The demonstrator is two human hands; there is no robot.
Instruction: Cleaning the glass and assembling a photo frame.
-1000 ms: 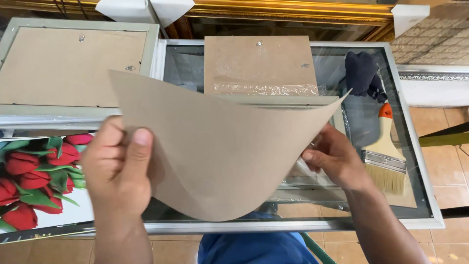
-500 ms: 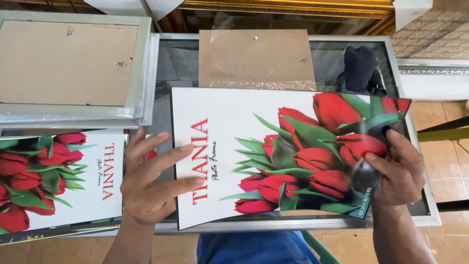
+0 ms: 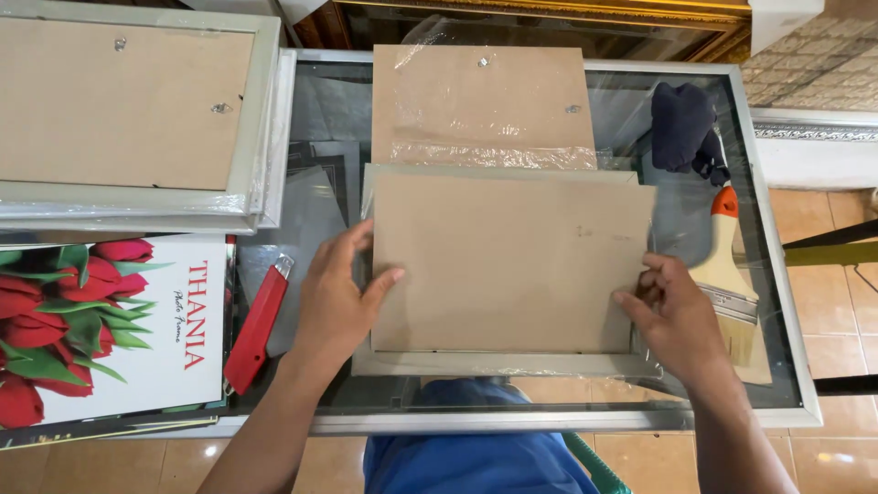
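Both hands press a brown backing board (image 3: 508, 261) into the pale picture frame (image 3: 494, 364) lying face down on the glass table (image 3: 786, 348). The left hand (image 3: 338, 297) lies flat, fingers spread; the right hand (image 3: 672, 316) pinches the board's right edge. Pushed unevenly, I'd say, that board could buckle or seat crooked.

Both hands (image 3: 343, 297) on brown backing board (image 3: 512, 261)

To my left lie a red utility knife (image 3: 257, 324) and tulip prints (image 3: 101, 329); a wooden orange-tipped paintbrush (image 3: 729, 274) lies right.
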